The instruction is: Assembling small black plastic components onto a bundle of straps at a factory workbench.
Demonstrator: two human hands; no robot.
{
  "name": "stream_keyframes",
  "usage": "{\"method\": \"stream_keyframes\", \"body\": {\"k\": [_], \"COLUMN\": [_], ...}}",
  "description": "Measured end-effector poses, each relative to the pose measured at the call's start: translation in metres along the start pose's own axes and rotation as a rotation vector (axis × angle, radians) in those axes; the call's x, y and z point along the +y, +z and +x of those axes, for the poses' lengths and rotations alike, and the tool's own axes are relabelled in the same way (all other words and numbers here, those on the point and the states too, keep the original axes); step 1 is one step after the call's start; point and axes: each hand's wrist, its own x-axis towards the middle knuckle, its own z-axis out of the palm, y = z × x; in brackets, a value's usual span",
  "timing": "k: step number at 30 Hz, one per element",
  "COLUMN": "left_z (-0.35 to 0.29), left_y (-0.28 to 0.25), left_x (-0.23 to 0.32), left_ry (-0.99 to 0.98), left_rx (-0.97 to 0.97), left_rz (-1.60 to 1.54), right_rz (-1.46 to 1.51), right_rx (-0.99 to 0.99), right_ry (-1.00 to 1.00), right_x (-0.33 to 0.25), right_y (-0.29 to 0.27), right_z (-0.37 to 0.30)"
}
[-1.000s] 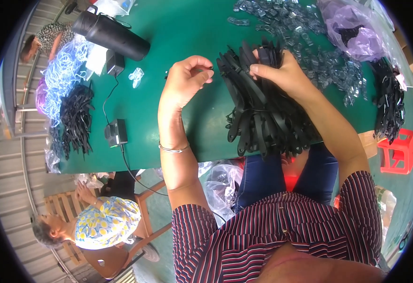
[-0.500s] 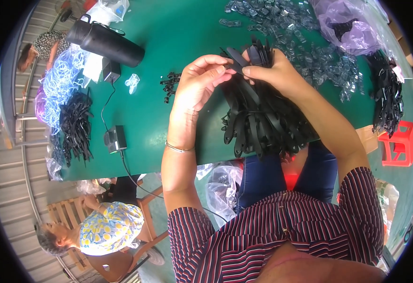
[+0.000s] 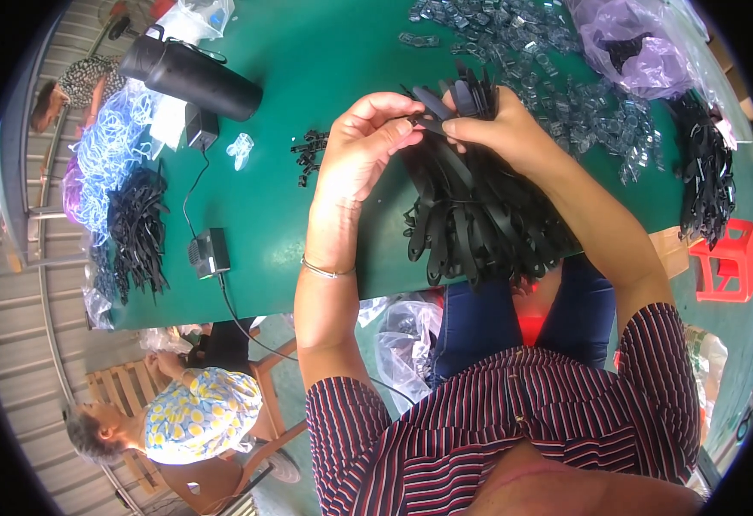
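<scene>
Two hands at work on a green bench (image 3: 325,52). The bundle (image 3: 480,206) of black straps lies at the near edge, its lower ends fanned toward the wearer's lap; clear pieces (image 3: 600,120) are heaped beyond it, to the right. The left hand (image 3: 359,150), well apart from the straps a second ago, now meets the right hand (image 3: 505,129) at the bundle's far end, so that the work centres on one strap (image 3: 431,125); since half a second ago the pose is nearly unchanged. The right grip is closed around the upper ends, thumb pressed on top. The left grip has thumb and forefinger together, seemingly on a small part (image 3: 413,121) at the strap's end, too small to identify. Black bits (image 3: 309,155), earlier mostly hidden by the left hand, lie exposed beside it.
</scene>
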Motion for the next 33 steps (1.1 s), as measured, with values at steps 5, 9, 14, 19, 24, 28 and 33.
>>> {"method": "stream_keyframes", "body": {"k": [5, 9, 14, 19, 24, 28, 33], "left_z": [-0.001, -0.002, -0.003, -0.007, -0.007, -0.009, -0.005], "left_y": [0.003, 0.01, 0.008, 0.014, 0.03, 0.028, 0.015], "left_x": [-0.001, -0.004, 0.007, 0.003, 0.0, 0.001, 0.001], "left_ry": [-0.01, 0.001, -0.17, -0.137, -0.116, -0.037, 0.0], "left_rx": [0.009, 0.008, 0.044, 0.069, 0.121, 0.161, 0.232], "left_rz": [0.012, 0.121, 0.247, 0.416, 0.432, 0.467, 0.361], "right_rz": [-0.043, -0.073, -0.072, -0.16, -0.32, -0.346, -0.323], "right_rx": [-0.013, 0.009, 0.031, 0.007, 0.038, 0.091, 0.093], "right_ry": [0.004, 0.011, 0.008, 0.006, -0.139, -0.13, -0.103], "right_x": [-0.001, 0.0, -0.002, -0.002, 0.008, 0.007, 0.006], "right_y": [0.0, 0.002, 0.003, 0.006, 0.003, 0.005, 0.002], "right_z": [0.0, 0.0, -0.001, -0.003, -0.003, -0.002, -0.002]}}
